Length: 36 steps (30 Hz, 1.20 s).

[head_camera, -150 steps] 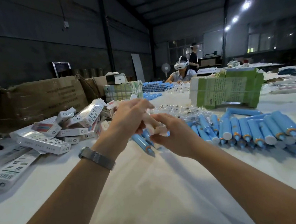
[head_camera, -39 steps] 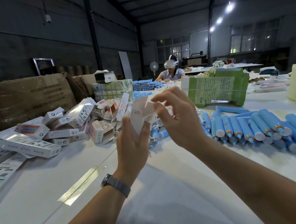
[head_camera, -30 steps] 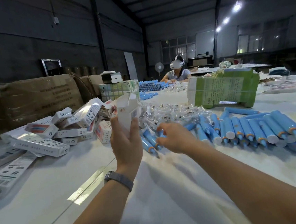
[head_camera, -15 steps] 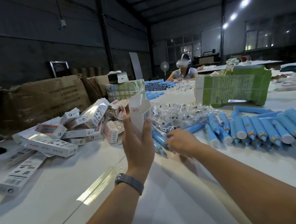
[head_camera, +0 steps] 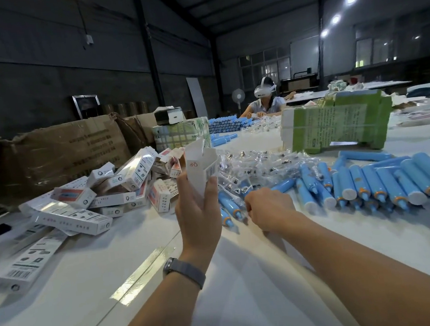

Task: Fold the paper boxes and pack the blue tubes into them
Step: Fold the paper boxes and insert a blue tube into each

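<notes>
Over tubes (head_camera: 230, 206): right hand (head_camera: 268, 209), lower now.

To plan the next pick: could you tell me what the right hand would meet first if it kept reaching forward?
Probably the blue plastic tubes just beyond the right hand; depth is unclear.

Counts across the packing table

Two hands were in view; one open white box (head_camera: 201, 169) was held up; blue tubes (head_camera: 376, 184) numbered well over a dozen, packed boxes (head_camera: 121, 187) likewise, uncountable exactly; two green bundles (head_camera: 336, 122); one seated person (head_camera: 266, 102)
</notes>
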Motion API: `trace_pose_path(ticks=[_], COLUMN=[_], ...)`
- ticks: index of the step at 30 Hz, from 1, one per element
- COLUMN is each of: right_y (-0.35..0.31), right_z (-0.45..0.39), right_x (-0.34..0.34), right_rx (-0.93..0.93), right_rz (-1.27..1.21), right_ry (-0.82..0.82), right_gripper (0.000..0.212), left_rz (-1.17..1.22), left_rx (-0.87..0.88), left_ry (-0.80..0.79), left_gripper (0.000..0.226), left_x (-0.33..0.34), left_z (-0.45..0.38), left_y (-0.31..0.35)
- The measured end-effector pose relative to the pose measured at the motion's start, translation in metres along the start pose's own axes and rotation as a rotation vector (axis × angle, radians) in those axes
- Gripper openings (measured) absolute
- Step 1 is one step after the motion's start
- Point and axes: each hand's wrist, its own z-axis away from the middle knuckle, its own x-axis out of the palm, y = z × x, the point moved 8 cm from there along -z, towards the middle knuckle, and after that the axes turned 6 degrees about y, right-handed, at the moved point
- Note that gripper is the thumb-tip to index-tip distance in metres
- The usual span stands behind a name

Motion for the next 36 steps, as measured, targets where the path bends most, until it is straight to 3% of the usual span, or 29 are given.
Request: trace_pose_path(ticks=[3,6,9,11,17,19,23,25,30,36], right_y=[0.009,0.017,0.019,0.015,0.004,-0.005,-0.029,-0.033,-0.043,-0.048], right_z=[0.000,-0.003,0.003,0.016,0.035,0.038,0.042,0.043,0.051,0.069], right_x=[-0.009,-0.043,-0.098,-0.136,-0.191,-0.192,-0.181,-0.181,-0.187,-0.186], right_rx=[0.042,0.060,-0.020,-0.124,-0.221,-0.268,-0.336,-0.340,-0.474,-0.615], right_rz=[-0.091,-0.292,-0.722,-1.021,-1.462,-1.395,-0.892,-0.816,-0.636,-0.457], right_ry=[-0.016,0.103,0.335,0.436,0.619,0.608,0.579,0.585,0.706,0.952], right_gripper=[0.023,0.018,0.014,0.026,0.027,0.027,0.029,0.027,0.034,0.020], left_rz=[0.043,0.067,0.067,0.051,0.033,0.031,0.016,0.002,-0.015,0.025], left_rx=[-0.010,0.004,0.012,0.023,0.027,0.035,0.039,0.060,0.093,0.020], left_ry=[-0.014,-0.030,-0.040,-0.038,-0.048,-0.066,-0.105,-0.108,-0.116,-0.094], left_gripper=[0.025,0.026,0.022,0.022,0.020,0.017,0.014,0.014,0.017,0.011], left_x=[0.000,0.002,0.003,0.002,0.001,0.003,0.006,0.006,0.010,0.007], left_z=[0.001,0.002,0.003,0.004,0.006,0.008,0.012,0.013,0.015,0.013], left_y=[0.002,0.002,0.000,0.001,0.005,0.009,0.014,0.018,0.024,0.020])
